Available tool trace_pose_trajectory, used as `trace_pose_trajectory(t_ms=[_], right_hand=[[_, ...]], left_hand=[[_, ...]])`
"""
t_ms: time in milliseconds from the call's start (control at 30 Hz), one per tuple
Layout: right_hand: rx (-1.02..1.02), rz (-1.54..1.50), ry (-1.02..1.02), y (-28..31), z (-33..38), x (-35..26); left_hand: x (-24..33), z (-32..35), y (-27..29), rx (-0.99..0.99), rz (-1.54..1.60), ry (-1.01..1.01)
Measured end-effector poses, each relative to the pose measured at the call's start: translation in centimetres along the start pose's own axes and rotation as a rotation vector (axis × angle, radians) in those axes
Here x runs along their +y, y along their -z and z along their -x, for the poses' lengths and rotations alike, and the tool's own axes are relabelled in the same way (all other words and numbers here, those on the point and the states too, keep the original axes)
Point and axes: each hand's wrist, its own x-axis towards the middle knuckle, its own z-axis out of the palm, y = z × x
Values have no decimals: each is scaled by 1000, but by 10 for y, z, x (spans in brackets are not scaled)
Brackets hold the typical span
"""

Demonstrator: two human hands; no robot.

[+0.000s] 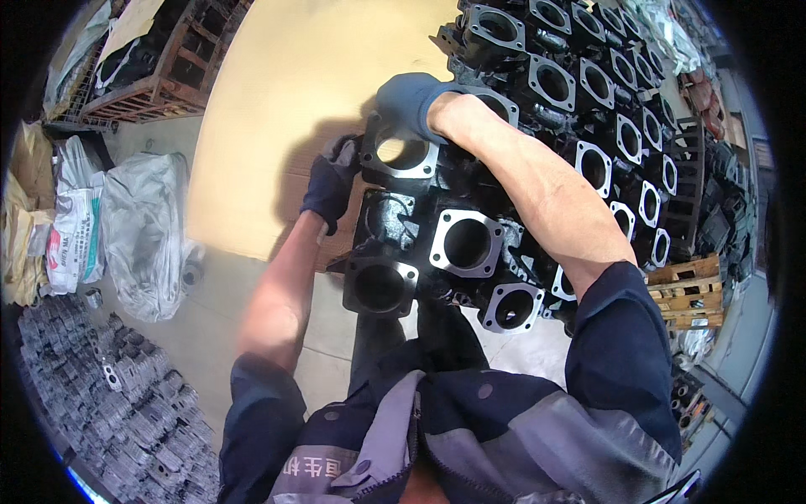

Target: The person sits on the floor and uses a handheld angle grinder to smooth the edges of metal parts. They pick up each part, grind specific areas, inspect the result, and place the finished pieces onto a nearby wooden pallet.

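My left hand (pixel 330 181), in a dark glove, is closed against the left side of a black metal casting (pixel 422 165) with a bright machined flange and a round bore. My right hand (pixel 410 102), gloved in dark blue, curls over the casting's far edge, its fingertips mostly hidden. Through the bore, tan cardboard shows. Right beside it, on my side, are another black casting with a dull flange (pixel 380 288) and one with a shiny square flange (pixel 467 244).
Rows of similar castings (pixel 594 168) fill the right side. A large cardboard sheet (pixel 252 143) lies at the left. Beyond it are a rusty crate (pixel 172 84) and plastic sacks (pixel 144 227). Stacked grey metal parts (pixel 126 403) cover the lower left; a wooden pallet (pixel 688 294) stands at right.
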Motion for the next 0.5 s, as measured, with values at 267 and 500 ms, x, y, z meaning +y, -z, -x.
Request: trace_pose_trajectory(t_ms=[267,500], right_hand=[[-62,-67,-35,15,7,-9],[-94,-13,-75,23,12,-21]], left_hand=[[-23,-8,3,66,11,2],[-44,-8,3,54,98,5]])
